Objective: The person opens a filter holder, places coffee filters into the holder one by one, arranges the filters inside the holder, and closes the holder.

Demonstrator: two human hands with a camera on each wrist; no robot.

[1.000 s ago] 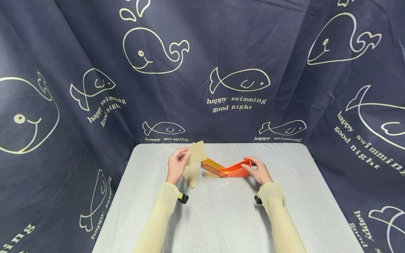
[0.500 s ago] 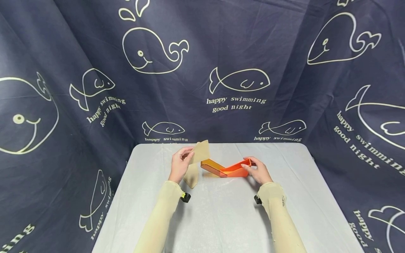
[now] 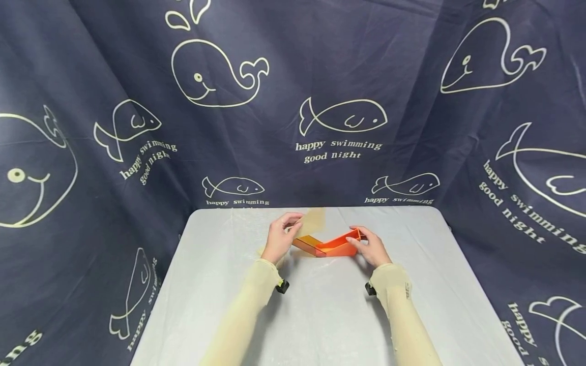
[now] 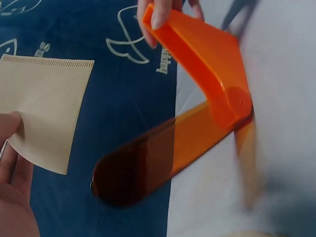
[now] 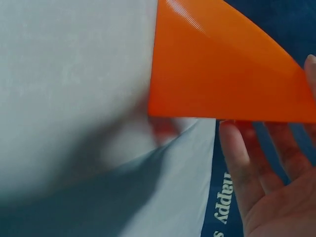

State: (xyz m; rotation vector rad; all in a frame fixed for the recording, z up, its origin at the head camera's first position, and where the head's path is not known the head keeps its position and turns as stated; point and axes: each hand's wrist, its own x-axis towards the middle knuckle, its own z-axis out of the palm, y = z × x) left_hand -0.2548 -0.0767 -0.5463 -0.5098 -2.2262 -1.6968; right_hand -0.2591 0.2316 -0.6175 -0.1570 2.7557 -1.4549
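My left hand (image 3: 280,239) pinches a tan paper coffee filter (image 3: 313,221) with a crimped edge, clearly seen as the filter (image 4: 47,103) in the left wrist view. It is raised above the amber see-through lid (image 3: 308,245) of an orange plastic filter case (image 3: 339,249). That lid is swung out on its hinge to the left, and the case's hollow faces up. At the case's right end, my right hand (image 3: 374,250) grips the wall, its thumb on the near side. In the right wrist view the case side (image 5: 222,69) lies above the fingers.
Another tan paper (image 3: 261,251) lies on the table, mostly hidden by my left hand and wrist. The table (image 3: 320,315) has a pale cloth over it. A dark blue curtain (image 3: 256,152) with fish and whale drawings stands behind and at both sides.
My left hand has moved right with the coffee filter, from beside the lid to over it, and now covers most of the paper on the table. My right hand and the case stay put.
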